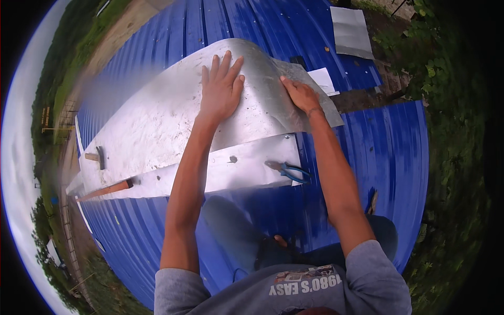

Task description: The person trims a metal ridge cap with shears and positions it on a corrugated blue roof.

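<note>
A large silvery metal sheet (157, 115) lies over the roof, with a rounded bend toward its right end. My left hand (220, 94) presses palm down on the sheet just left of the bend, fingers spread. On the sloping part right of the bend rests my right hand (304, 98), its thumb stretched out and its other fingers partly hidden. Below the sheet's near edge runs a flat metal strip (220, 170). Blue-handled pliers (289, 170) lie at the strip's right end, closer to my right forearm. A hammer (98, 157) rests on the sheet's far left part.
Blue ribbed roofing (383, 147) spreads around the sheet, and I am low down on it. A loose metal piece (350, 32) lies at the upper right, a smaller pale piece (323, 80) beyond my right hand. Greenery (457, 210) borders the roof's right edge.
</note>
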The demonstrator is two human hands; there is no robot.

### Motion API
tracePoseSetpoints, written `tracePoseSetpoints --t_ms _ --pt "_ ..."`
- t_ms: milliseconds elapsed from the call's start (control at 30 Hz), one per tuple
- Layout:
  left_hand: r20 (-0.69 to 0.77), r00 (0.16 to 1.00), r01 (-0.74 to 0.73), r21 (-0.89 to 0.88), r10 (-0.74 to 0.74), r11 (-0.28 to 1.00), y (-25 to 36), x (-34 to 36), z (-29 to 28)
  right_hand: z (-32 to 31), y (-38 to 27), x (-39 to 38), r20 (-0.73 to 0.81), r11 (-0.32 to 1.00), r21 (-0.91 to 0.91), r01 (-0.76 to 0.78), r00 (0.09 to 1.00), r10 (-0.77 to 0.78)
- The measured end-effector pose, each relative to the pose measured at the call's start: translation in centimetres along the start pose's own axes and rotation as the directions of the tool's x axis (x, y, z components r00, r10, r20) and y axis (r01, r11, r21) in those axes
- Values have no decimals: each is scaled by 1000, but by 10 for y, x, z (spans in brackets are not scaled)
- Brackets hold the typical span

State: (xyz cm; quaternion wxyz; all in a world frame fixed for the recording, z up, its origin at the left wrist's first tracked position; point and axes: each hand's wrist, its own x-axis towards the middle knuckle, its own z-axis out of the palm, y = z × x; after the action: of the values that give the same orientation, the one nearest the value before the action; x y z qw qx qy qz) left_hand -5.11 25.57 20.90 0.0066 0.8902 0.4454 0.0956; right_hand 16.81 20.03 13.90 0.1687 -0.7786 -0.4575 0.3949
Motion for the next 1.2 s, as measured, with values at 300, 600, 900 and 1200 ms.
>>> tracePoseSetpoints --t_ms 300,600,900,1200 --pt "-32 999 -3 -60 1 998 18 13 5 162 47 57 -81 602 788 131 991 -110" --pt "63 998 22 -74 -17 997 18 17 -2 145 46 53 -212 648 734 203 975 -65" --pt "237 903 358 43 -357 933 36 25 -6 42 32 17 -550 979 126 163 833 -68" --pt "156 975 154 25 -156 988 23 8 12 -19 -110 -50 -365 561 178 809 584 -726"
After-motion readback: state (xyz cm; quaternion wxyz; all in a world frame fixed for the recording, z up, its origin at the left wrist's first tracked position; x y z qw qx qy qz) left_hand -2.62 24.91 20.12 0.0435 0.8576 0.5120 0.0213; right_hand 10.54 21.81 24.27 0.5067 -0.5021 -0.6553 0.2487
